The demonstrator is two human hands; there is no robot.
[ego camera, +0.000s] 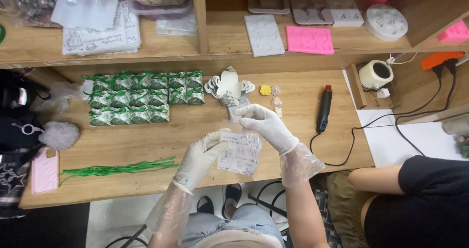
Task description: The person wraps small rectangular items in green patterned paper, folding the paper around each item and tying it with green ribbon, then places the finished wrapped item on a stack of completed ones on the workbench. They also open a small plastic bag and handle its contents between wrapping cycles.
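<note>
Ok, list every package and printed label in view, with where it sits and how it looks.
Clear bag: held between left hand and right hand, a white printed card inside.
Wrapped packets: rows on the desk's left, patterned, tied with green ribbon.
Printed sheets: upper left shelf, white with dark drawings.
Clear plastic bags: on top of those sheets.

Gloves (266, 126): looking thin, translucent, slightly glossy plastic.
Printed bag (239, 152): showing clear, crinkly, shiny film.
Table (171, 130): showing matt, smooth wood.
Green ribbons (117, 169): gleaming, glossy plastic.
Pink mould (309, 39): looking matt, rubbery.
</note>
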